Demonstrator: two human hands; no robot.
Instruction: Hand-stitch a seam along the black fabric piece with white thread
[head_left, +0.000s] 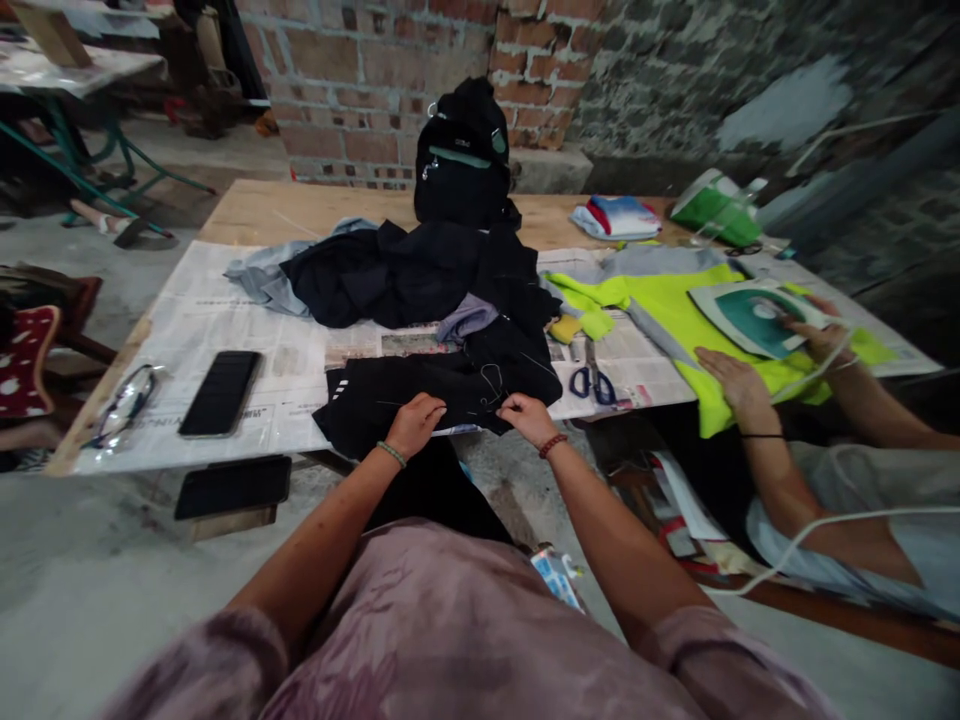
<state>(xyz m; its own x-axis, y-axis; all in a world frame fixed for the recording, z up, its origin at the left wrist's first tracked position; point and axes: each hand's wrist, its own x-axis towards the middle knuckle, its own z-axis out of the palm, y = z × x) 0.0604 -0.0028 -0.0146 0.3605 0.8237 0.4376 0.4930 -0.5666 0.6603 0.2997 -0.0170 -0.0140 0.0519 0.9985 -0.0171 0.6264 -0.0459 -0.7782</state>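
A black garment [420, 385] lies along the front edge of the table, with small white stripes at its left end. My left hand [415, 424] is closed, its fingertips pinching the garment's near edge. A short distance to the right, my right hand [531, 420] is also closed in a pinch at the same edge. Pale thread [491, 380] loops over the cloth just above my right fingers; whether a needle is there is too small to tell. Dark-handled scissors [592, 385] lie to the right of the garment.
Newspaper covers the table [300, 215]. A phone [221, 393] and glasses [124, 405] lie left. Behind are piled dark clothes [382, 270] and a black backpack [465, 160]. At right, a co-worker's hands [739, 385] press a yellow garment [667, 310] with an iron [757, 315], its cord trailing.
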